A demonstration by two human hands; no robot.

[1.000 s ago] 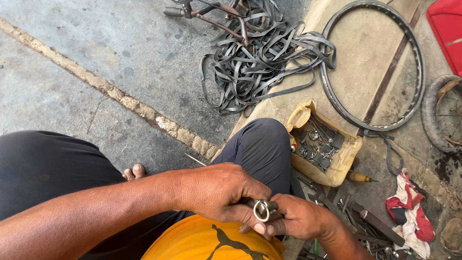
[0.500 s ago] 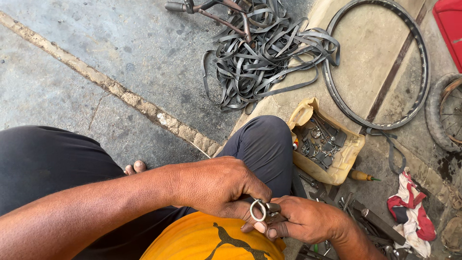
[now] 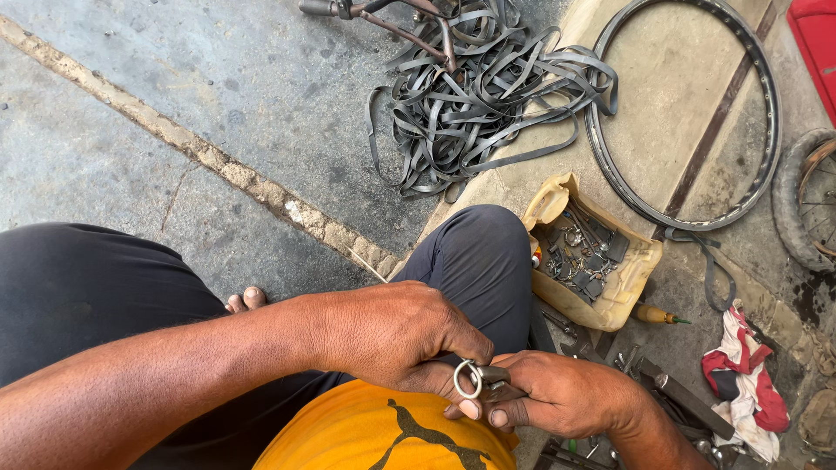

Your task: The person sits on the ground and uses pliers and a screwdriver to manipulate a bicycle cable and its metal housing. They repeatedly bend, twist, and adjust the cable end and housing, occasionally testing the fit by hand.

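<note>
Both my hands meet low in the head view, just above my orange shirt. My left hand (image 3: pixel 396 335) curls over a small metal ring (image 3: pixel 467 379) and pinches it from the left. My right hand (image 3: pixel 557 393) grips a small dark metal part (image 3: pixel 495 377) attached to the ring, with fingers closed around it. My bent knee in dark trousers (image 3: pixel 483 261) sits just behind the hands.
A cut yellow plastic container (image 3: pixel 620 296) of small metal parts lies right of my knee. A bare bicycle rim (image 3: pixel 766 165) lies on the ground beyond it, with a pile of black rubber strips (image 3: pixel 475 96) at top centre. A red-and-white rag (image 3: pixel 744 383) and loose tools lie at right.
My hands have stayed together on the ring and part, shifting slightly. The ring has turned a little between my fingers.
</note>
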